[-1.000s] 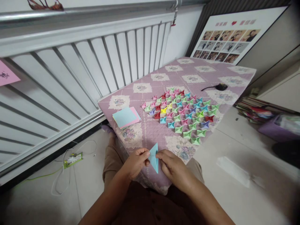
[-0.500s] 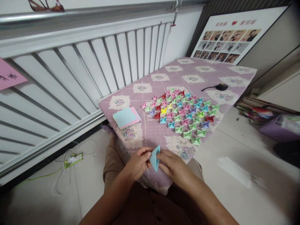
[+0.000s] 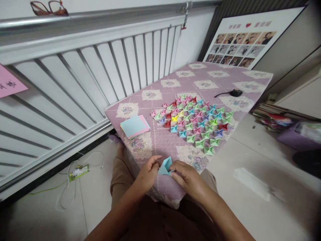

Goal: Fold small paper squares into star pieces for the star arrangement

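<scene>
A light blue folded paper (image 3: 165, 168) is held between my two hands over the near corner of the table, its folds partly spread apart. My left hand (image 3: 149, 170) pinches its left edge between thumb and fingers. On the other side, my right hand (image 3: 185, 174) is closed on the right edge, with fingertips at the opening. Beyond the hands lie rows of small folded paper pieces (image 3: 190, 127) in green, pink, blue, red, yellow and purple. To the left rests a stack of square paper sheets (image 3: 134, 126), light blue on top with pink showing beneath.
The table (image 3: 163, 140) has a purple floral cloth. A white radiator (image 3: 100, 73) runs along its left side. A black object with a cord (image 3: 235, 92) lies at the far right. A photo board (image 3: 235, 40) leans behind; a power strip (image 3: 79, 171) is on the floor.
The blue paper has turned and opened from a flat, pointed triangle into a hollow shape. My left hand's index finger has lifted and my right fingers have shifted along the edge.
</scene>
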